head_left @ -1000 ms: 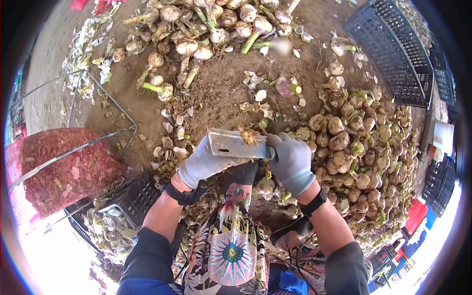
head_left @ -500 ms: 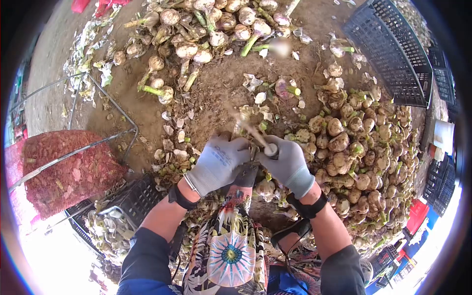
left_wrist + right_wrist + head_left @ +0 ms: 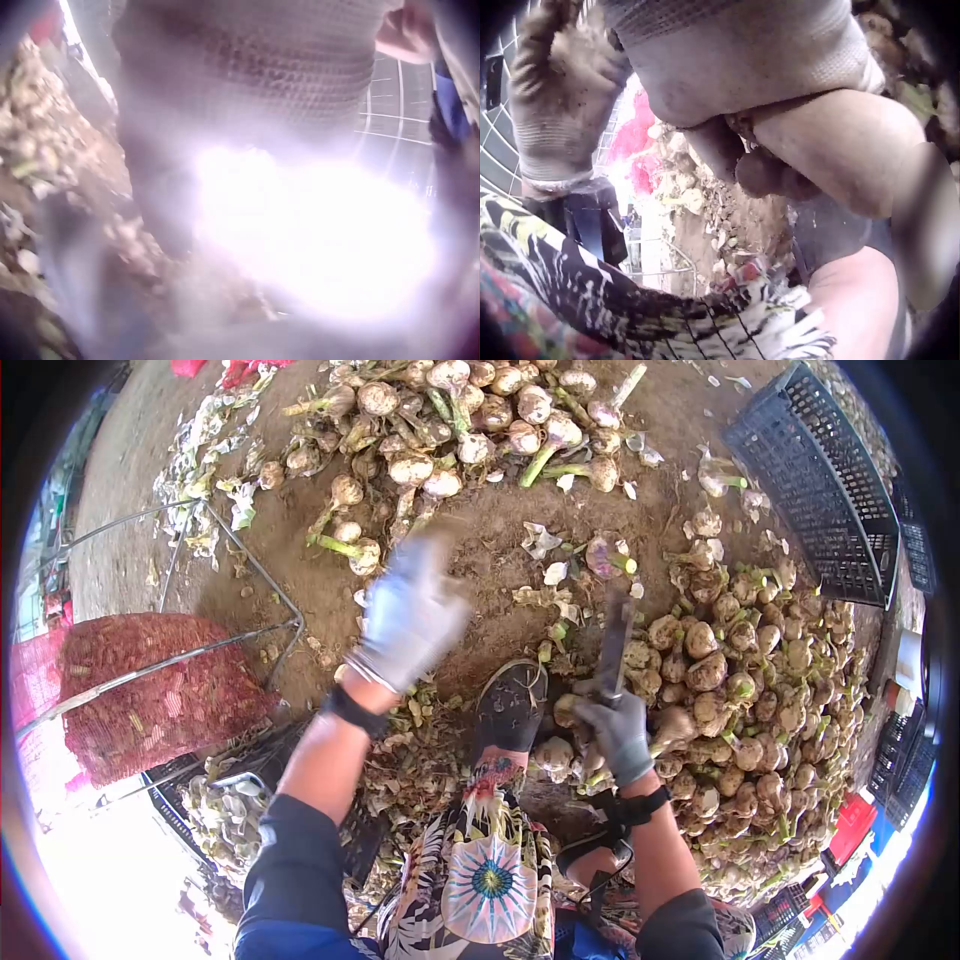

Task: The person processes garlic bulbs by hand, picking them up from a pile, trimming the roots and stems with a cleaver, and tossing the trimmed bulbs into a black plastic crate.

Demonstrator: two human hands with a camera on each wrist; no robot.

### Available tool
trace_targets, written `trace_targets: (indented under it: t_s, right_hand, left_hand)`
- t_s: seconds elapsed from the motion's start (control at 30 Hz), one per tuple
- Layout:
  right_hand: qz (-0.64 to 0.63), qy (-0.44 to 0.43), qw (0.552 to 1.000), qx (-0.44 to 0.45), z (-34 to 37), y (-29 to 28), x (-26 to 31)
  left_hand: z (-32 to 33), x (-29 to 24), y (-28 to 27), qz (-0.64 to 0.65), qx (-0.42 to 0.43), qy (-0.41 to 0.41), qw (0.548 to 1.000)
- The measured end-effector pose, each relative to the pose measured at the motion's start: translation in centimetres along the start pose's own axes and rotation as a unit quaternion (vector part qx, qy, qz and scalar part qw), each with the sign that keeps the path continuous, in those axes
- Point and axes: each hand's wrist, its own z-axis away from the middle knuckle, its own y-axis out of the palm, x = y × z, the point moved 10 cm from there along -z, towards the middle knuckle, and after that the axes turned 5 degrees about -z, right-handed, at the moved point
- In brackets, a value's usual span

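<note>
Apart across open soil (image 3: 490, 560), right hand (image 3: 616, 734) grips knife (image 3: 613, 645); left hand (image 3: 411, 612) too blurred to tell.

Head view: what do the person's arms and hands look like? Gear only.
Left hand and right hand: pale grey gloves. Left glove's cuff is ribbed. Black straps on both wrists. Forearms bare up to dark sleeves; the left one turns blue higher up. Left glove is blurred; no marking readable.
</note>
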Motion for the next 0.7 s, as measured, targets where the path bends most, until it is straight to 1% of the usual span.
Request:
trace_targets:
  t_s: [0.03, 0.07, 0.1, 0.13, 0.2, 0.23, 0.27, 0.3, 0.33, 0.37, 0.4, 0.43, 0.47, 0.5, 0.53, 0.57, 0.6, 0.63, 0.67, 0.7]
  right_hand:
    - [-0.006, -0.013, 1.000, -0.012, -0.5, -1.6, 0.0]
    - [-0.006, -0.011, 1.000, -0.011, -0.8, -2.1, -0.3]
    - [0.002, -0.027, 0.999, -0.042, -1.2, -3.0, -0.2]
    - [0.011, -0.042, 0.996, -0.073, -1.3, -3.7, 0.0]
    - [0.034, -0.049, 0.996, -0.061, -1.5, -3.1, 0.4]
    - [0.057, -0.055, 0.996, -0.050, -1.3, -2.7, 0.7]
    - [0.058, -0.057, 0.995, -0.049, -1.4, -2.2, 1.3]
    - [0.093, -0.083, 0.992, -0.028, -1.3, -0.8, 2.4]
    - [0.127, -0.107, 0.986, -0.010, -1.0, 0.5, 3.5]
    - [0.128, -0.104, 0.986, -0.014, -0.6, 1.6, 4.3]
    - [0.071, -0.074, 0.995, 0.007, -0.4, 3.4, 4.8]
    - [0.013, -0.046, 0.998, 0.029, -0.5, 5.1, 4.9]
    - [0.015, -0.047, 0.998, 0.028, -0.6, 6.4, 5.1]
    - [0.011, -0.067, 0.996, 0.052, -0.5, 7.9, 5.7]
    - [0.008, -0.085, 0.993, 0.076, -0.5, 9.0, 6.2]
    - [0.010, -0.084, 0.994, 0.074, -0.4, 9.2, 6.4]
    - [0.069, -0.126, 0.986, 0.090, -0.1, 9.9, 7.4]
    - [0.128, -0.166, 0.972, 0.107, 0.3, 10.5, 8.2]
    - [0.141, -0.182, 0.965, 0.127, 1.0, 10.5, 8.8]
    - [0.143, -0.181, 0.965, 0.126, 1.3, 9.9, 8.9]
  left_hand:
    - [-0.5, 5.3, -0.7, -0.103, 0.019, -0.092, 0.990]
    - [0.1, 11.0, -0.7, -0.196, -0.011, -0.099, 0.976]
    - [0.9, 15.3, -0.3, -0.287, -0.042, -0.105, 0.951]
    - [1.4, 16.6, 0.1, -0.289, -0.043, -0.108, 0.950]
    - [2.3, 18.0, -1.3, -0.266, -0.123, -0.165, 0.942]
    - [2.8, 18.1, -0.8, -0.265, -0.121, -0.166, 0.942]
    - [4.1, 20.5, 0.8, 0.009, -0.102, -0.271, 0.957]
    - [5.3, 21.2, 3.8, 0.283, -0.072, -0.350, 0.890]
    - [5.8, 20.2, 4.3, 0.263, -0.060, -0.338, 0.902]
    - [6.3, 15.2, 4.1, 0.378, -0.037, -0.369, 0.848]
    - [7.3, 14.2, 5.6, 0.384, 0.001, -0.369, 0.847]
    - [7.0, 8.6, 5.2, 0.469, 0.095, -0.302, 0.824]
    - [7.8, 6.6, 6.0, 0.501, 0.098, -0.305, 0.804]
    - [7.5, 4.3, 6.2, 0.490, 0.123, -0.238, 0.830]
    - [8.1, 2.9, 7.5, 0.509, 0.144, -0.230, 0.817]
    - [8.6, 1.8, 8.4, 0.527, 0.165, -0.223, 0.803]
    - [8.9, 1.5, 8.4, 0.528, 0.166, -0.224, 0.802]
    - [9.1, 1.3, 8.2, 0.513, 0.167, -0.227, 0.811]
    - [9.1, 1.2, 8.1, 0.498, 0.167, -0.229, 0.820]
    - [9.5, 1.9, 8.6, 0.500, 0.167, -0.229, 0.818]
